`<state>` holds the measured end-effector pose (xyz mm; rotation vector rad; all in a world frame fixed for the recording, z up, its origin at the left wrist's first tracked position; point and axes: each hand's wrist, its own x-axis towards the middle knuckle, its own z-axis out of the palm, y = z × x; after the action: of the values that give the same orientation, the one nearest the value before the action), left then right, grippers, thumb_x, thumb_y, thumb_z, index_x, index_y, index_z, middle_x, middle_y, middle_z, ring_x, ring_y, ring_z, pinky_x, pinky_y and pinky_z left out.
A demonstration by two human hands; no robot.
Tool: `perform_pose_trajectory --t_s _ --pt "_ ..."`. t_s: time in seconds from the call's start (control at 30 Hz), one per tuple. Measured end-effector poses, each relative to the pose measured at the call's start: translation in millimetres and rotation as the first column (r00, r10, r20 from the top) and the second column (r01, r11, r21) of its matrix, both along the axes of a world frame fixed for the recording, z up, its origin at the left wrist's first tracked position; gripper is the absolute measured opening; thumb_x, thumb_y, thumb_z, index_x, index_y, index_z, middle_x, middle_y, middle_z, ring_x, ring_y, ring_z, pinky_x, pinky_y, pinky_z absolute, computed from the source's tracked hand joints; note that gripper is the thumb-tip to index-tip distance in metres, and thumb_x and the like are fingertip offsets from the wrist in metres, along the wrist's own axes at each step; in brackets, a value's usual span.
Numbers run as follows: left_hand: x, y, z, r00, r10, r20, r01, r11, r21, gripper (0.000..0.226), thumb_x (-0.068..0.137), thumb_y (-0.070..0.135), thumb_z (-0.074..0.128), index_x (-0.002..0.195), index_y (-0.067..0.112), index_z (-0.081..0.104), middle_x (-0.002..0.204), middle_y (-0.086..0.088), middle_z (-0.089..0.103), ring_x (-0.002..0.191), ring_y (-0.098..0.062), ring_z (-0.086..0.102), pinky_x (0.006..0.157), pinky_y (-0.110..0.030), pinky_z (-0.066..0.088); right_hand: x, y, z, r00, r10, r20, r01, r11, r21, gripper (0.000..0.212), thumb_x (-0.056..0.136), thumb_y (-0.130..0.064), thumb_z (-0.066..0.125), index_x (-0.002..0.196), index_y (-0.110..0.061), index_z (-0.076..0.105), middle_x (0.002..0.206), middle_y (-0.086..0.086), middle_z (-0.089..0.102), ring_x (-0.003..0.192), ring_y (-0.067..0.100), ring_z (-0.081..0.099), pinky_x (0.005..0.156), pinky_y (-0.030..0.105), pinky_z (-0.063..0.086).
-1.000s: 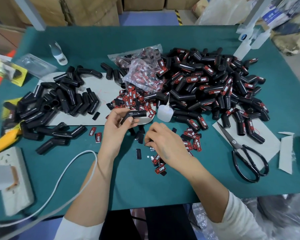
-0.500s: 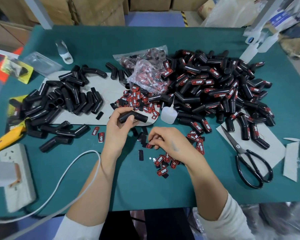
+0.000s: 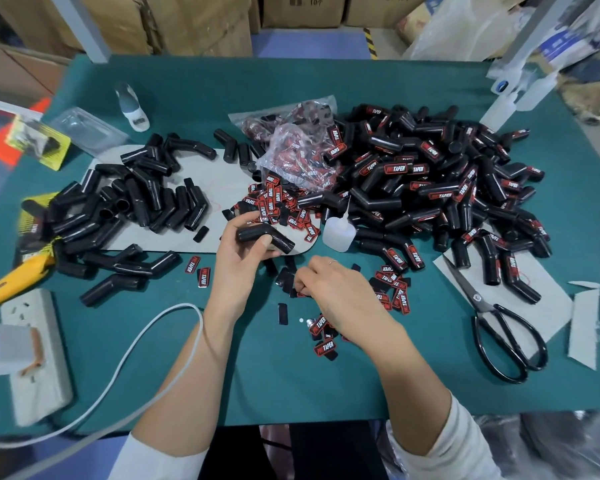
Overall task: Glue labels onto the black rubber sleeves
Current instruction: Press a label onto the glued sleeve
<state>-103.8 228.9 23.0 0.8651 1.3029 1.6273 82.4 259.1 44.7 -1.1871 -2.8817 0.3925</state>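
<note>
My left hand now tilts the bent black sleeve further downward at its right end; my right hand now pinches one label off the tabletop scatter.

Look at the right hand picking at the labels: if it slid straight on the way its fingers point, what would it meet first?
The right hand points left. Probably it first meets the loose black labels at its fingertips; beyond them, the left hand, which may be higher.

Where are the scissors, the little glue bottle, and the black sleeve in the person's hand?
scissors point(image 3: 477, 299): head view, on the pivot screw.
glue bottle point(image 3: 338, 233): head view, on its white body.
black sleeve point(image 3: 257, 233): head view, on the bend, gripped by the left hand point(image 3: 238, 268).
</note>
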Motion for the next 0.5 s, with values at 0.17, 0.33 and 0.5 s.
perform_pose_trajectory --t_s 0.17,0.33,0.5 --pt "0 2 -1 1.000 -0.001 -0.016 0.001 1.000 0.000 0.039 0.106 -0.002 0.056 0.141 0.016 0.050 0.107 -0.003 0.068 0.095 -0.022 0.069 0.081 -0.029 0.060 7 4 5 0.993 0.026 -0.114 -0.046 0.982 -0.184 0.011 0.105 -0.019 0.059 0.113 -0.025 0.062 0.103 -0.006 0.050 0.098 0.020 0.057 0.076 0.043 0.052" --pt "1 1 2 0.999 -0.028 -0.046 0.028 1.000 0.013 0.046 0.105 -0.002 0.057 0.144 0.020 0.044 0.099 0.013 0.070 0.081 -0.015 0.072 0.072 -0.027 0.060 19 11 13 0.955 -0.124 -0.270 -0.006 0.901 -0.434 0.011 0.100 -0.021 0.065 0.104 -0.032 0.064 0.095 -0.012 0.061 0.086 0.009 0.062 0.079 0.033 0.052" --pt "3 0 2 0.998 -0.043 -0.050 0.044 0.999 0.014 0.051 0.106 0.001 0.057 0.151 0.018 0.040 0.103 0.014 0.066 0.089 -0.015 0.071 0.074 -0.028 0.062 20 11 17 0.930 -0.161 -0.329 -0.013 0.883 -0.470 0.016 0.096 -0.016 0.069 0.093 -0.030 0.064 0.090 -0.011 0.061 0.084 0.009 0.062 0.079 0.031 0.052"
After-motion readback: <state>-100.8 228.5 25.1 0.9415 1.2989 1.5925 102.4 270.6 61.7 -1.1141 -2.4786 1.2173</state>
